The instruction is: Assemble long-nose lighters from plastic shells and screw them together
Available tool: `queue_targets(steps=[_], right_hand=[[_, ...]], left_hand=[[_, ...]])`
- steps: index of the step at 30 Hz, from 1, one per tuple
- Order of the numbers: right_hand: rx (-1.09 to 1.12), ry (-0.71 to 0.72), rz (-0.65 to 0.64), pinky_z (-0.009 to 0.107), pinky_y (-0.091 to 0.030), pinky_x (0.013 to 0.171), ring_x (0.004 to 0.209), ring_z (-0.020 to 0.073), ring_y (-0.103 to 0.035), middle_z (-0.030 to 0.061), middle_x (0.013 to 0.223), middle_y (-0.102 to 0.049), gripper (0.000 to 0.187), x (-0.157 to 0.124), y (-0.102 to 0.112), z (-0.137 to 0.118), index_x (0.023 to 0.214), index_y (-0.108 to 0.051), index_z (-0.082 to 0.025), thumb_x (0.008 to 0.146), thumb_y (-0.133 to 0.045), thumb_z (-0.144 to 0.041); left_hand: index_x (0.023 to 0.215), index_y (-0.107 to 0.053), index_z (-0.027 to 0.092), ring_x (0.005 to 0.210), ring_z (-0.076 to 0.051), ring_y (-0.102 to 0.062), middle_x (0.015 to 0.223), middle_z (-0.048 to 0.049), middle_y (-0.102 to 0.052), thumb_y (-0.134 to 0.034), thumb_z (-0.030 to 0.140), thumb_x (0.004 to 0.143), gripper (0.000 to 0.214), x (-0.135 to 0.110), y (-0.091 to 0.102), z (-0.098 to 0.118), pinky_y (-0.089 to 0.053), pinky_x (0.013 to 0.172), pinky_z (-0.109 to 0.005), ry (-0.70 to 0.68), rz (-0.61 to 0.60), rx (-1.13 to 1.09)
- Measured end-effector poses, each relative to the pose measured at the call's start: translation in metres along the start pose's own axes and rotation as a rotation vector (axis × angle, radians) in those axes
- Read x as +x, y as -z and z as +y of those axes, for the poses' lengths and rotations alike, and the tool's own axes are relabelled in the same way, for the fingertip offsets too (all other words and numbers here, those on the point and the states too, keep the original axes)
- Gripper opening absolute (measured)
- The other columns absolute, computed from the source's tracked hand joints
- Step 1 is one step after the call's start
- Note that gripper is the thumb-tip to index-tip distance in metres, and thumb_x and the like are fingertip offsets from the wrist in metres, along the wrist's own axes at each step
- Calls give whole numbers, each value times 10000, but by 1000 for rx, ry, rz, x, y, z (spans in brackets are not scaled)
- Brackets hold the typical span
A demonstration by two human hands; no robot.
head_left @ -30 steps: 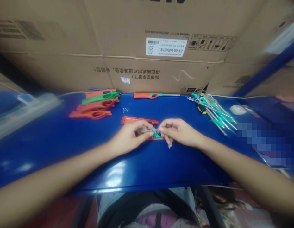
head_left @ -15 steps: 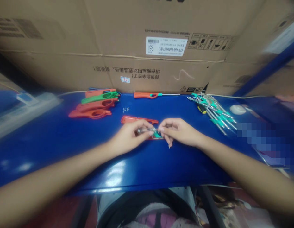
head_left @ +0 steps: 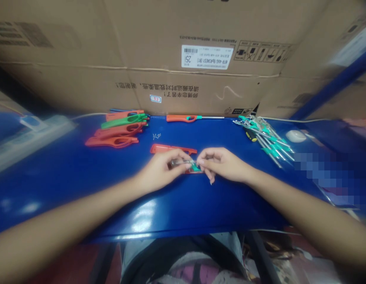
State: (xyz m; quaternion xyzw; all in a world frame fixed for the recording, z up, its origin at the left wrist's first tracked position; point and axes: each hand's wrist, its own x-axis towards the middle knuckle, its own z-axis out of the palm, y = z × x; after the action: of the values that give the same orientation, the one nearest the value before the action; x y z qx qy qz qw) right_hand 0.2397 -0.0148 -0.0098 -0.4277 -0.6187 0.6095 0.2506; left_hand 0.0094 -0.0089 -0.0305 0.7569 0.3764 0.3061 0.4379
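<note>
My left hand (head_left: 160,169) is closed around a small clear fuel tank (head_left: 176,162), which lies level between thumb and fingers. At the tank's right end, my right hand (head_left: 225,163) pinches something small that its fingertips hide. A green lighter part (head_left: 196,168) shows between the two hands, with a red edge beneath it. Just beyond my fingers lies a red lighter shell half (head_left: 163,148) on the blue table (head_left: 177,209). My fingers cover most of the piece under them.
Several lighter shells (head_left: 117,130) in orange, red and green are piled at left. An orange lighter (head_left: 181,118) with a metal rod lies by the cardboard (head_left: 112,39). Right are several metal rods with green parts (head_left: 268,138), a screwdriver handle (head_left: 251,136) and a white round object (head_left: 295,136).
</note>
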Motion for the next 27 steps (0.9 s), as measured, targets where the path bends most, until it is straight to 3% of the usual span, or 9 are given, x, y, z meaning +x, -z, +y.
queue_targets(steps=[27], right_hand=[[-65, 18, 6, 255, -534, 510, 430, 100, -573, -64, 488, -592, 359, -2, -2, 0, 797, -566, -180, 829, -739, -493]], left_hand=[[1019, -713, 145, 816, -181, -702, 938, -77, -759, -696, 367, 864, 271, 1, -3, 2, -549, 754, -291, 50, -34, -101]])
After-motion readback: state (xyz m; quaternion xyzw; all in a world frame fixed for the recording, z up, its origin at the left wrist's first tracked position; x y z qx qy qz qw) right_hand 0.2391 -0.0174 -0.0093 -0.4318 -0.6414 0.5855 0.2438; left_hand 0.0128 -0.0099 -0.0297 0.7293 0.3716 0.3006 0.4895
